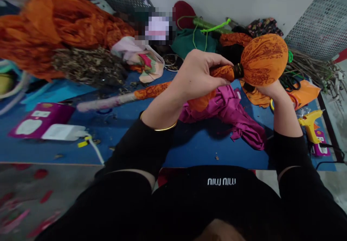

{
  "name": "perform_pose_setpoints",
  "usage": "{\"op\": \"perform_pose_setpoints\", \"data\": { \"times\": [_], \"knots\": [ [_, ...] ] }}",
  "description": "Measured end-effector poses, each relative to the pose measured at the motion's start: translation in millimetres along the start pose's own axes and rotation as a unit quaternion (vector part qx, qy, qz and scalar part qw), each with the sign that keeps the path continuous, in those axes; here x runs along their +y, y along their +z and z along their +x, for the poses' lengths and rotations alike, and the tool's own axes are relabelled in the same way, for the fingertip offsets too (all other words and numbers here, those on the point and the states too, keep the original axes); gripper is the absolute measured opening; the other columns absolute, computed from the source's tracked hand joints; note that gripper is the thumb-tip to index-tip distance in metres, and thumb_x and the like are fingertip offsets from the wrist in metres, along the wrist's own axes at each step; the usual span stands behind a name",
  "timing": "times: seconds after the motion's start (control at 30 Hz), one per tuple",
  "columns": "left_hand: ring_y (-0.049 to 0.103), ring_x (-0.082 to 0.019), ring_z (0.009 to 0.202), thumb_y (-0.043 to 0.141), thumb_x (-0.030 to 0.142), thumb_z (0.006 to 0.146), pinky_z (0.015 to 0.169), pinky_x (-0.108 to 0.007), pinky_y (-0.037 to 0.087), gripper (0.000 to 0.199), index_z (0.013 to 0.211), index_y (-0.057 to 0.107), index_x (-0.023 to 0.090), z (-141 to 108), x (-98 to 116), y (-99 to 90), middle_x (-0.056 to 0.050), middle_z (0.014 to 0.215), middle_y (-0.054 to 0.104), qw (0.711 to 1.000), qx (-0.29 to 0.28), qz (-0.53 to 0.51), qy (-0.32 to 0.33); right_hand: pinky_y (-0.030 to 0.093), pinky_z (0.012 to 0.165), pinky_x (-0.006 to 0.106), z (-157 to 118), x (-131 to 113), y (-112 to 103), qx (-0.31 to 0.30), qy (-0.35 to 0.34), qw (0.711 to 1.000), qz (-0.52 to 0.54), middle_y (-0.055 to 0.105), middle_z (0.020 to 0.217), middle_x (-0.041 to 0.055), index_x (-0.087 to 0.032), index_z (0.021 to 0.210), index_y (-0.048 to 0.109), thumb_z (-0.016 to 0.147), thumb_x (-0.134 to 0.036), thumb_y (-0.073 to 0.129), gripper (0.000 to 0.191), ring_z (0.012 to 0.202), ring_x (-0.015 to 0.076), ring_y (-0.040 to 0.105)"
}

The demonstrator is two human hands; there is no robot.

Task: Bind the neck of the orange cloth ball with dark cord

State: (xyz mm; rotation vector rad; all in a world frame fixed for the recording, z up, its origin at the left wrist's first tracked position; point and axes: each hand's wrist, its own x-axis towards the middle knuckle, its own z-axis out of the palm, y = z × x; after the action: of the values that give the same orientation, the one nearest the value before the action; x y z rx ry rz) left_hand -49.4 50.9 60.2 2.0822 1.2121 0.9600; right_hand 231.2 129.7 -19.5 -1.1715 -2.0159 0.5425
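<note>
An orange patterned cloth bundle with a rounded head is held up over the blue table. A dark band cinches its neck. Just below that band, my left hand is closed around the twisted cloth, thumb and fingers on either side. My right hand reaches behind and under the round head, which hides its fingers, so I cannot tell their grip. Under my hands lies a crumpled magenta cloth. Passing behind my left forearm is a long stick wrapped in pale plastic and orange cloth.
Orange fabric and dried plant matter heap at the back left. A white charger rests on a purple packet. On the right are a yellow glue gun, scissors and dry twigs. Green cloth lies behind.
</note>
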Motion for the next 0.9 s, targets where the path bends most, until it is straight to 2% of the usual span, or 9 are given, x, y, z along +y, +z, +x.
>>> {"op": "perform_pose_setpoints", "data": {
  "times": [0.07, 0.2, 0.3, 0.4, 0.53, 0.6, 0.67, 0.8, 0.9],
  "knots": [
    [0.08, -0.027, 0.108, 0.077, 0.016, 0.081, 0.106, -0.043, 0.064, 0.036, 0.116, 0.085, 0.022, 1.0, -2.0, -4.2, -0.004, 0.119, 0.087, 1.0, 0.025, -0.005, 0.003, 0.05, 0.129, 0.053, -4.7, -11.2, 15.1, -0.02, -0.001, 0.999, 0.038, 0.082, 0.133, 0.0104, -0.025, 0.112, 0.078, 0.087, -0.05, 0.083, 0.035, 0.135, 0.031, 0.071],
    [0.079, -0.028, 0.109, 0.077, 0.018, 0.081, 0.104, -0.045, 0.064, 0.034, 0.114, 0.085, 0.022, 3.0, -3.8, -7.8, -0.004, 0.12, 0.087, 0.999, 0.037, -0.026, 0.003, 0.058, 0.12, 0.049, -7.9, -39.6, 45.7, -0.026, -0.025, 0.986, 0.162, 0.085, 0.106, 0.0054, -0.031, 0.102, 0.078, 0.085, -0.077, 0.071, 0.049, 0.121, 0.0292, 0.077],
    [0.078, -0.028, 0.109, 0.075, 0.015, 0.083, 0.103, -0.045, 0.064, 0.036, 0.117, 0.085, 0.022, 4.0, -2.1, -7.8, -0.004, 0.121, 0.087, 0.999, 0.026, -0.027, -0.005, 0.062, 0.109, 0.048, -15.2, -61.9, 57.2, 0.02, -0.05, 0.988, 0.147, 0.081, 0.091, 0.0047, -0.031, 0.09, 0.073, 0.091, -0.073, 0.067, 0.042, 0.101, 0.0281, 0.077],
    [0.079, -0.027, 0.107, 0.076, 0.012, 0.082, 0.102, -0.043, 0.063, 0.036, 0.116, 0.085, 0.02, 6.4, -2.5, -7.6, -0.004, 0.118, 0.087, 0.999, 0.04, -0.02, 0.004, 0.063, 0.096, 0.049, -31.1, -86.2, 55.8, 0.075, -0.049, 0.994, 0.06, 0.075, 0.084, 0.0063, -0.029, 0.087, 0.07, 0.105, -0.06, 0.053, 0.039, 0.084, 0.0265, 0.073],
    [0.079, -0.026, 0.108, 0.075, 0.013, 0.082, 0.105, -0.04, 0.061, 0.031, 0.112, 0.085, 0.018, 11.7, -9.7, -3.0, -0.004, 0.118, 0.087, 0.998, 0.055, 0.003, 0.005, 0.059, 0.107, 0.059, -45.1, -109.3, 48.5, 0.152, -0.125, 0.98, -0.036, 0.074, 0.097, 0.012, -0.031, 0.088, 0.072, 0.106, -0.059, 0.049, 0.041, 0.108, 0.0339, 0.075],
    [0.079, -0.025, 0.107, 0.072, 0.015, 0.085, 0.103, -0.04, 0.061, 0.03, 0.112, 0.084, 0.02, 14.8, -15.9, 4.3, -0.003, 0.117, 0.087, 0.999, 0.039, 0.012, 0.009, 0.056, 0.115, 0.063, -44.0, -111.0, 48.3, 0.13, -0.174, 0.976, 0.003, 0.074, 0.099, 0.0109, -0.032, 0.086, 0.071, 0.105, -0.064, 0.047, 0.045, 0.119, 0.035, 0.075],
    [0.08, -0.026, 0.105, 0.068, 0.015, 0.086, 0.099, -0.04, 0.062, 0.031, 0.112, 0.083, 0.019, 17.8, -22.8, 14.4, -0.004, 0.113, 0.087, 1.0, 0.016, 0.002, 0.019, 0.058, 0.116, 0.062, -39.6, -106.1, 51.6, 0.106, -0.189, 0.973, 0.084, 0.072, 0.088, 0.0067, -0.032, 0.086, 0.071, 0.106, -0.068, 0.045, 0.048, 0.109, 0.0323, 0.078],
    [0.08, -0.029, 0.109, 0.069, 0.017, 0.082, 0.101, -0.041, 0.062, 0.036, 0.116, 0.082, 0.019, 22.1, -33.9, 32.6, -0.008, 0.117, 0.086, 0.999, 0.021, 0.021, 0.015, 0.067, 0.082, 0.046, -31.8, -90.1, 62.2, 0.169, -0.108, 0.945, 0.258, 0.054, 0.065, -0.002, -0.031, 0.084, 0.064, 0.107, -0.068, 0.051, 0.046, 0.064, 0.0211, 0.066],
    [0.077, -0.03, 0.12, 0.07, 0.019, 0.081, 0.106, -0.042, 0.059, 0.051, 0.132, 0.072, 0.02, 22.3, -37.7, 40.2, -0.01, 0.133, 0.08, 0.997, 0.05, 0.062, 0.02, 0.059, 0.059, 0.033, -31.3, -84.9, 64.4, 0.174, -0.025, 0.937, 0.302, 0.05, 0.065, -0.0031, -0.028, 0.08, 0.058, 0.106, -0.069, 0.055, 0.049, 0.056, 0.0158, 0.058]
  ]
}}
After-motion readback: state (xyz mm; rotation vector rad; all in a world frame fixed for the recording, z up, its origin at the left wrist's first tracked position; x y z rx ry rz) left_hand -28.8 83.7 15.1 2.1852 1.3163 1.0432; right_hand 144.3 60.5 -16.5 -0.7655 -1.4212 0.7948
